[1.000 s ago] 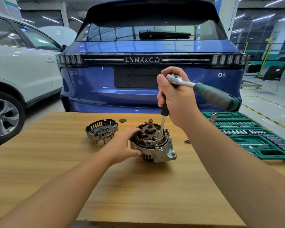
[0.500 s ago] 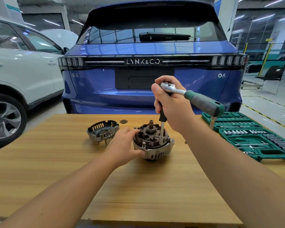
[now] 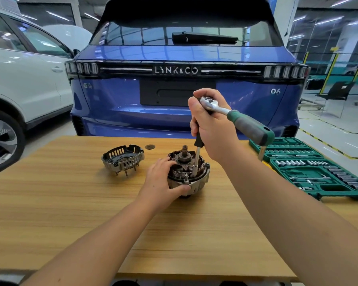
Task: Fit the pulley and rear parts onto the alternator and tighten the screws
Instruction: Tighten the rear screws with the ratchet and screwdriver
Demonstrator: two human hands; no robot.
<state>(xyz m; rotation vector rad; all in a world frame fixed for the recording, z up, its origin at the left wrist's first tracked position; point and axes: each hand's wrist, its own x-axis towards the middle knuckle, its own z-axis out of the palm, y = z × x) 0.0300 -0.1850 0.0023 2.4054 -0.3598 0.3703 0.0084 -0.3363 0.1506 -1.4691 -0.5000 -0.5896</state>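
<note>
Green plastic makes up the socket case point(image 3: 327, 180) lying open at three o'clock on the wooden table point(image 3: 70, 213). Its moulded slots hold rows of chrome sockets, a few long extension bars and smaller bits; I cannot count the sockets reliably, and one long recess near the front edge holds nothing I can make out.

One alternator point(image 3: 189, 172) sits near the middle of the table, its shaft pointing straight up, so its long axis runs vertical. The open end with the copper windings faces upward. My left hand point(image 3: 163, 182) comes in from seven o'clock and grips the housing, fingers curled over the top rim and thumb pressed along the near side.

My right hand point(image 3: 211, 124) is above the alternator at about one o'clock from it, closed around the head of one ratchet wrench point(image 3: 236, 118). The chrome head sits on top of my fist and the green-and-grey handle sticks out toward three o'clock, tilted slightly down. A black-collared extension bar point(image 3: 197, 157) drops from my fist almost vertically, leaning a little, and its lower end meets the alternator's top face just right of the shaft.

One slotted rear cover point(image 3: 123, 158) stands apart at ten o'clock from the alternator, open side up, its studs touching the table. One small dark disc point(image 3: 149, 146) lies flat at eleven o'clock, between the cover and the far table edge.

Two cars are parked beyond the table: one blue car point(image 3: 184, 79) at twelve o'clock, one white car point(image 3: 23, 79) at ten.
</note>
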